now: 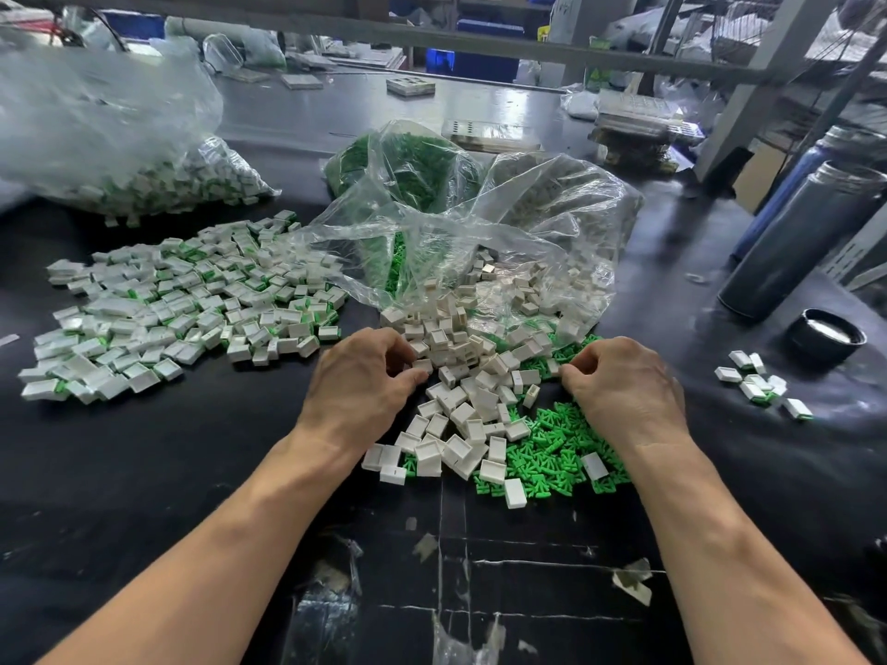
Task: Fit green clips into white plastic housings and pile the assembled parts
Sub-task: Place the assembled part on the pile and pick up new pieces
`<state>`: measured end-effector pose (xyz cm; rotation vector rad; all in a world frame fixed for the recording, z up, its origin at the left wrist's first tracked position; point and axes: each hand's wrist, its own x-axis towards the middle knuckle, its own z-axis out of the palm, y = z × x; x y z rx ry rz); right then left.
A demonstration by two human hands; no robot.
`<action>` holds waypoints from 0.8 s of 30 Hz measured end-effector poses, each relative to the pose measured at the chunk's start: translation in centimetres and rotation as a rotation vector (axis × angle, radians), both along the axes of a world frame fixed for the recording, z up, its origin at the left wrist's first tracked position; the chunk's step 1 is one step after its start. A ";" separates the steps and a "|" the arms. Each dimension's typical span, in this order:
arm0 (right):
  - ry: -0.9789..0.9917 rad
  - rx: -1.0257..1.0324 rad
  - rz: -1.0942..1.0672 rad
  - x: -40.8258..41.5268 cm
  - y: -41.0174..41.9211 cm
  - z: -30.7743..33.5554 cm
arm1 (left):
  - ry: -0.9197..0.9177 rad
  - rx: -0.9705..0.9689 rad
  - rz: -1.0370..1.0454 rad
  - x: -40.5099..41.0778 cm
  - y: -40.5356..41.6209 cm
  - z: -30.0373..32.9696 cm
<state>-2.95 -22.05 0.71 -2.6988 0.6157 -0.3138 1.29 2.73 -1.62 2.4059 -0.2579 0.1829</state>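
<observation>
A heap of white plastic housings (461, 405) spills from a clear bag onto the black table in front of me. Loose green clips (552, 443) lie spread beside and under them on the right. My left hand (360, 381) sits at the left edge of the heap, thumb and fingers curled round a white housing (423, 364). My right hand (624, 381) is at the right edge, fingers curled down into the green clips; what its fingertips hold is hidden. A wide pile of assembled white-and-green parts (182, 304) lies to the left.
An open clear bag (480, 232) with housings and green clips stands behind the heap. Another bag of assembled parts (120, 151) is at the far left. Two dark bottles (806, 232) and a black lid (828, 336) are on the right, next to a few assembled parts (758, 383).
</observation>
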 end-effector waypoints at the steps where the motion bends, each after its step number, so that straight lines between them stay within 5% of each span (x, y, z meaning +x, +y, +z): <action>1: -0.011 -0.012 0.001 0.0 -0.1 0.0 | 0.021 -0.032 0.002 0.0 0.1 0.1; 6: -0.185 0.036 -0.037 0.0 -0.4 -0.1 | 0.126 -0.375 0.003 -0.1 0.0 0.7; 15: -0.465 0.509 0.008 -0.3 0.5 -0.1 | 0.421 -1.114 -0.214 -0.6 -0.3 2.2; 24: -0.502 0.861 0.075 -0.7 2.2 0.1 | 0.447 -1.188 -0.310 -1.1 -0.8 2.2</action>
